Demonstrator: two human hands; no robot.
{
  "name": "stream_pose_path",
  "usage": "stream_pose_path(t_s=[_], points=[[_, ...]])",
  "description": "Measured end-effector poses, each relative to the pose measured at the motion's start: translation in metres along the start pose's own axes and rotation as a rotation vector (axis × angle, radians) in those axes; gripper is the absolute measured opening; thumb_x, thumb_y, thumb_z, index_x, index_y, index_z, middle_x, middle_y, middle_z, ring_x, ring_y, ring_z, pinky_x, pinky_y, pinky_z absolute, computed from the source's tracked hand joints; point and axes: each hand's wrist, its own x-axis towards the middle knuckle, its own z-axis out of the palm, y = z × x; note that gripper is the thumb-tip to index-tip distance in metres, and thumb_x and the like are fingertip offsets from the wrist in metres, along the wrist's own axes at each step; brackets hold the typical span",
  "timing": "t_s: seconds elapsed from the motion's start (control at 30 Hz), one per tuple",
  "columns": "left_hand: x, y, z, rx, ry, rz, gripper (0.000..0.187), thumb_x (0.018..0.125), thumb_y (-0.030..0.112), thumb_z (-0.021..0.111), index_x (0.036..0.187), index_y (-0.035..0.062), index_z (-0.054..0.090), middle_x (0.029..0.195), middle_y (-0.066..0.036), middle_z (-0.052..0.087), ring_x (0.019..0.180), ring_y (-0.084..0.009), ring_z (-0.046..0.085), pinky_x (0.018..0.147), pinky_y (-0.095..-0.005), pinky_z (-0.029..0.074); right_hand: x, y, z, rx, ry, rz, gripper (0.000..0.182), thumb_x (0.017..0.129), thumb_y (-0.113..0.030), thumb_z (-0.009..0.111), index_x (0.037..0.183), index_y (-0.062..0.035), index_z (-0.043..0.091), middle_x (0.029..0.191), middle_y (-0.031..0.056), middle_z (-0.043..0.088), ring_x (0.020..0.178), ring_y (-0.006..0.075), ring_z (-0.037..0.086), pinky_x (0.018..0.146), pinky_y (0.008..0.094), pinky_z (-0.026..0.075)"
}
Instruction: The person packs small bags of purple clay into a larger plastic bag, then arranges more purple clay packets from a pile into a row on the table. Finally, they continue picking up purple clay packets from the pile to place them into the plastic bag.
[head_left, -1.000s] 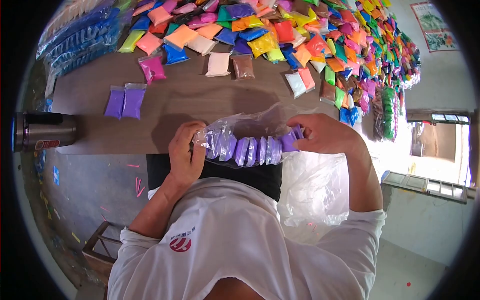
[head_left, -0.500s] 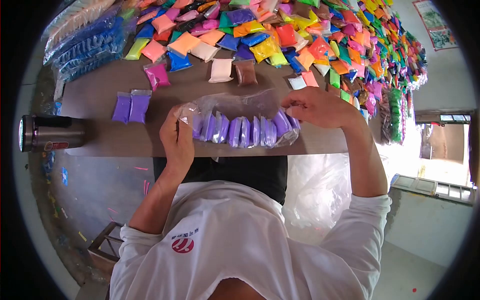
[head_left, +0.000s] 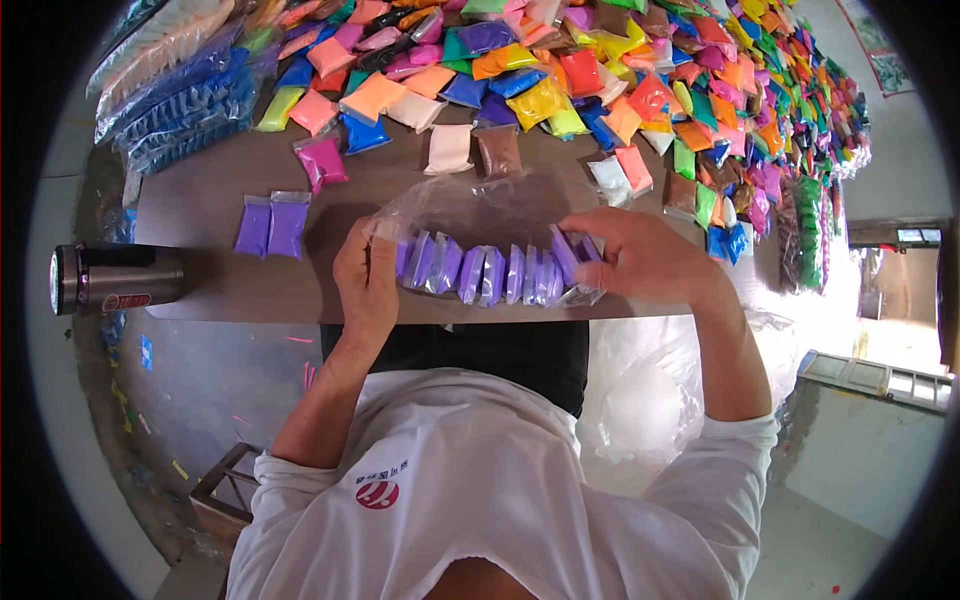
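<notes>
A row of several purple packets point(head_left: 490, 274) stands on edge inside a clear plastic bag point(head_left: 470, 196) near the table's front edge. My left hand point(head_left: 366, 275) is closed on the left end of the bag, with the thumb up against the end packets. At the other end, my right hand point(head_left: 645, 257) has its fingers and thumb around the last purple packet point(head_left: 565, 255), which leans. Its exact fingertip contact is partly hidden. Two more purple packets point(head_left: 288, 225) lie flat side by side, left of my left hand.
A large heap of coloured packets point(head_left: 560, 85) covers the back and right of the table point(head_left: 210, 290). Bagged blue packets point(head_left: 190, 110) are stacked at back left. A metal flask point(head_left: 120, 278) lies at the left edge. Pink and brown packets point(head_left: 498, 152) sit beyond the bag.
My right hand has moved down, its thumb now lower on the row's right end. The bag's upper film has shifted. The whole view has moved slightly.
</notes>
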Motion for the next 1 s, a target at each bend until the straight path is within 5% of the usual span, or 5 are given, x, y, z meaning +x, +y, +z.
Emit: stream_pose_path(t_s=[0.1, 0.2, 0.5, 1.0], points=[[0.0, 0.001, 0.0, -0.005, 0.006, -0.002, 0.022, 0.102, 0.015, 0.05, 0.104, -0.0021, 0.063, 0.085, -0.003, 0.061, 0.078, -0.0093, 0.052, 0.071, -0.0257, 0.044, -0.006, 0.014, 0.028, -0.075, 0.354, -0.312, 0.07, 0.072, -0.027, 0.083, 0.135, -0.0111, 0.057, 0.119, 0.0091, 0.064, 0.098, 0.0267, 0.066, 0.084, 0.0372, 0.053], [0.0, 0.005, 0.0, 0.0, 0.006, -0.01, 0.022, 0.102, 0.015, 0.05, 0.105, -0.0022, 0.064, 0.086, -0.003, 0.062, 0.078, -0.009, 0.053, 0.071, -0.0253, 0.044, -0.008, 0.016, 0.047, -0.249, 0.481, -0.323, 0.073, 0.069, -0.025, 0.084, 0.135, -0.0134, 0.057, 0.121, 0.0088, 0.062, 0.102, 0.0305, 0.064, 0.088, 0.0408, 0.053], [-0.001, 0.0, 0.002, 0.015, -0.003, -0.025, 0.021, 0.101, 0.013, 0.05, 0.106, -0.0032, 0.063, 0.089, -0.005, 0.062, 0.082, -0.0119, 0.054, 0.075, -0.0271, 0.045, -0.003, 0.038, 0.063, -0.345, 0.578, -0.376, 0.055, 0.067, -0.029, 0.084, 0.114, -0.0089, 0.063, 0.114, 0.0081, 0.06, 0.1, 0.0293, 0.063, 0.085, 0.0404, 0.054], [0.0, 0.001, 0.002, 0.025, -0.011, -0.02, 0.018, 0.1, 0.011, 0.051, 0.102, -0.0022, 0.063, 0.087, -0.004, 0.062, 0.081, -0.0101, 0.052, 0.074, -0.0263, 0.044, -0.007, 0.042, 0.084, -0.421, 0.701, -0.442, 0.049, 0.065, -0.024, 0.083, 0.108, -0.0055, 0.067, 0.112, 0.0052, 0.064, 0.105, 0.0246, 0.059, 0.091, 0.0396, 0.051]])
